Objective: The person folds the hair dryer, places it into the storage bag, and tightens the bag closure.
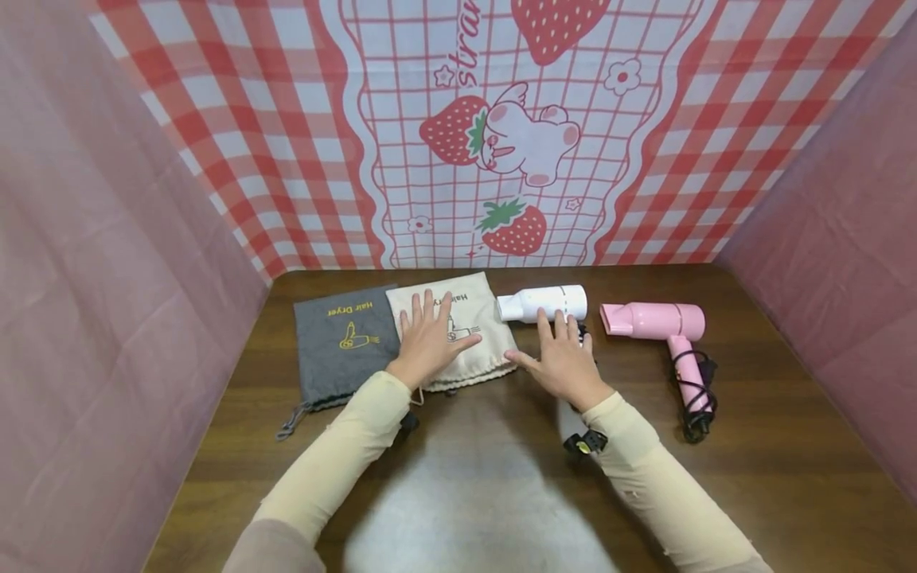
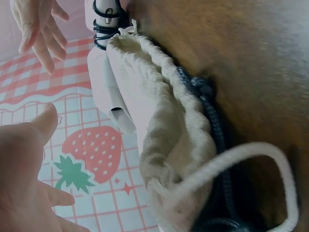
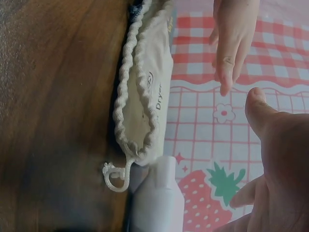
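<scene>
My left hand (image 1: 424,342) hovers with spread, straight fingers over a cream drawstring pouch (image 1: 494,338) printed "Hair Dryer". Partly beneath that pouch lies a grey drawstring pouch (image 1: 318,342) with yellow print. Just in front of a white hair dryer (image 1: 528,304) is my right hand (image 1: 566,368), fingers also spread and nothing held; it hides the dryer's handle in the head view. Both wrist views show the cream pouch's gathered mouth (image 2: 186,116) and its looped cord (image 3: 118,179). The white dryer's nozzle (image 3: 163,176) points toward the pouch.
To the right lies a pink hair dryer (image 1: 655,320) with its black cord (image 1: 696,398) wound round the handle. The brown wooden table (image 1: 781,477) meets a strawberry-print checked cloth (image 1: 516,231) at the back. Pink cloth walls (image 1: 107,318) stand at both sides.
</scene>
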Action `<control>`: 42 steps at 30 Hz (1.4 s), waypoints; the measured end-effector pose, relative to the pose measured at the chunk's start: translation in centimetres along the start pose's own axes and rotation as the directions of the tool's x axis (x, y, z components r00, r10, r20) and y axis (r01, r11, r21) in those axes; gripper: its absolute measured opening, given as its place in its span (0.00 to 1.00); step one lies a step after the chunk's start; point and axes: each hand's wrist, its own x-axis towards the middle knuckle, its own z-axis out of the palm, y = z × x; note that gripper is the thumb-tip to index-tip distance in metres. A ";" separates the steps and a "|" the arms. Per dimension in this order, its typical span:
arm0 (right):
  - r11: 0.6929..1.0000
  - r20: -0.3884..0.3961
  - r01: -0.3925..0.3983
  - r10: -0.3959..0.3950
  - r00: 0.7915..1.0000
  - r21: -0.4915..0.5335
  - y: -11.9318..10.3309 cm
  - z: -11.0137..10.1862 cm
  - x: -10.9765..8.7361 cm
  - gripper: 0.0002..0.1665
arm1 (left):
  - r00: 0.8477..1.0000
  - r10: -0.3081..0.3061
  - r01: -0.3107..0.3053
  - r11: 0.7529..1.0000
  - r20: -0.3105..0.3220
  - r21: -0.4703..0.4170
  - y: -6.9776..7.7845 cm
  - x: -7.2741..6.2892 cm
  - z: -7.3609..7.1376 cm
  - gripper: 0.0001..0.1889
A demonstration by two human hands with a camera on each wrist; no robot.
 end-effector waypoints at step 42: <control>0.981 0.075 -0.190 0.186 0.980 0.042 5.6 -0.7 0.0 0.60 | 0.967 0.253 -0.248 0.962 0.029 -0.114 6.7 8.5 5.2 0.47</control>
